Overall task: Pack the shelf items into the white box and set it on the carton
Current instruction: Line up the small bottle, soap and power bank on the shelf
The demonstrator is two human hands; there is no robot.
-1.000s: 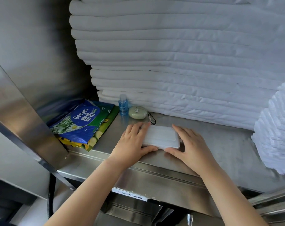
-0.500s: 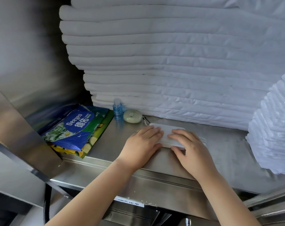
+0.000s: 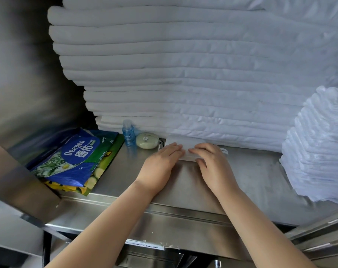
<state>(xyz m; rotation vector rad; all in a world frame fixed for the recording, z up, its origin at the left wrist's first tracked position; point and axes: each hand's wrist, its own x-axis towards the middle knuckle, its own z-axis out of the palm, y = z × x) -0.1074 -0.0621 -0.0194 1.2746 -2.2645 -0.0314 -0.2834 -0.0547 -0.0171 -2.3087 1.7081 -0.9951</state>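
A flat white box [image 3: 184,145] lies on the steel shelf [image 3: 251,171], its far edge against the stack of white linen. My left hand [image 3: 160,163] rests flat on the box's left part, fingers straight. My right hand [image 3: 210,163] lies on its right part, fingers slightly bent over the top, thumb at the near edge. Most of the box is hidden under both hands. Left of it sit a pale green oval case [image 3: 147,140] with a black clip and a small blue bottle [image 3: 128,132].
A blue Deeyeo wipes pack [image 3: 71,161] lies on a green pack at the shelf's left end. A tall stack of folded white linen [image 3: 183,74] fills the back. A smaller white pile [image 3: 319,147] stands right. A steel post [image 3: 19,180] slants at left.
The white box has slid away from the shelf's front edge to the foot of the linen stack, with both hands on it. My fingertips have drawn close together on top.
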